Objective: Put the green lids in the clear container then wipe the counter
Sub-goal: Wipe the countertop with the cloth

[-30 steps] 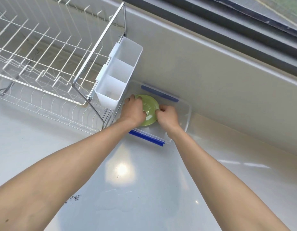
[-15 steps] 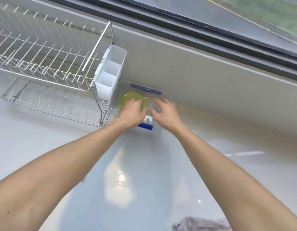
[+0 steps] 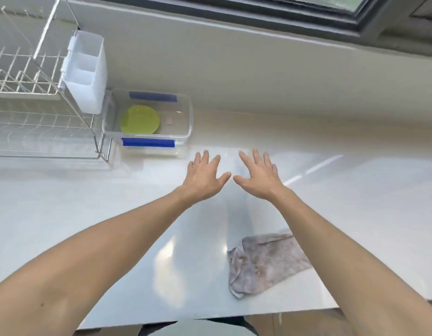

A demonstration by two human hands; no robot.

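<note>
Both hands (image 3: 205,177) (image 3: 257,178) now off the clear container (image 3: 186,132), round green lids (image 3: 139,119) inside.

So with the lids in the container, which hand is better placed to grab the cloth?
Probably the right hand: the grey cloth lies on the counter beside the right forearm. The left hand, equally open and empty, would have to cross over.

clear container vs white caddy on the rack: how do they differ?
The clear container is see-through, low and wide; the white caddy is opaque, tall and narrow. The container sits on the counter; the caddy hangs off the dish rack. The container holds a green lid; nothing shows in the caddy. Both are open-topped.
</note>
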